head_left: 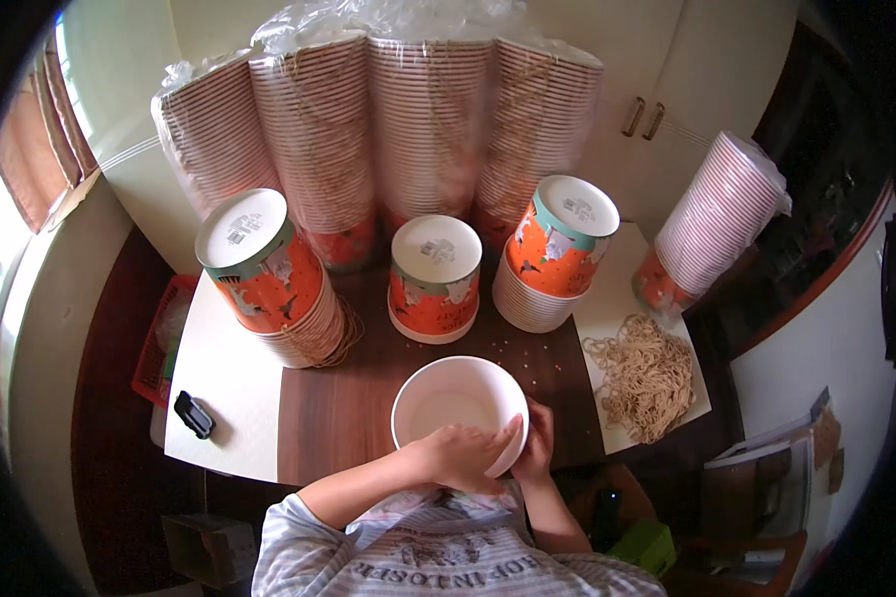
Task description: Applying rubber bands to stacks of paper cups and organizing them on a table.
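A white-lined paper bucket (438, 393) is held at the table's near edge, its open mouth facing up and toward me. My left hand (468, 456) reaches across its near right rim, with a finger inside the wall and others outside. My right hand (536, 440) wraps the bucket's right side; part of its fingers is hidden. Just beyond stands an upside-down orange bucket (433, 298) with a white base. Upside-down stacks of such buckets flank it, the left stack (274, 284) with thin tan loops around its lower part and the right stack (560, 254).
Tall plastic-wrapped bucket stacks (428, 129) line the back. Another wrapped stack (712, 219) leans at the right. A tangled heap of tan loops (647, 378) lies on the right white panel. On the left panel is a small black object (194, 415); a red basket (159, 343) sits beyond.
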The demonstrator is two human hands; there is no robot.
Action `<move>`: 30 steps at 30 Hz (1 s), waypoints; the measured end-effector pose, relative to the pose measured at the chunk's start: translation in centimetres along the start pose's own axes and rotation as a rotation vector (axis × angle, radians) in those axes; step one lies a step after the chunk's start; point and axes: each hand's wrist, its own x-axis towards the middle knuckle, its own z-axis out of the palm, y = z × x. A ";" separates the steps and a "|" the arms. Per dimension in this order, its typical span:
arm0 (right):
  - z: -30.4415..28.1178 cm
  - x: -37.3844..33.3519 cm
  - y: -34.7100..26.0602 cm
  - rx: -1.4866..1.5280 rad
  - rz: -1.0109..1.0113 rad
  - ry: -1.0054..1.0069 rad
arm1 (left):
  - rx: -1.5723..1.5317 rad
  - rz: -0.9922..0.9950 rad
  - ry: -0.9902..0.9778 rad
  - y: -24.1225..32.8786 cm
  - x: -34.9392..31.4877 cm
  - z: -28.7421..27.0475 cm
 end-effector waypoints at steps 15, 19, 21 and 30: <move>-3.5 2.1 1.6 -0.181 -0.102 -0.147 | -0.078 -0.025 0.027 -0.4 -0.1 -0.7; -3.7 2.5 1.7 -0.329 0.018 -0.079 | -0.059 -0.028 0.101 0.0 0.0 -0.5; -3.8 2.8 1.8 -0.491 0.031 0.004 | 0.019 -0.070 0.205 1.0 0.0 -1.3; -9.5 6.0 -2.6 -1.042 -0.208 0.090 | 0.078 -0.072 0.896 0.4 -4.9 -1.7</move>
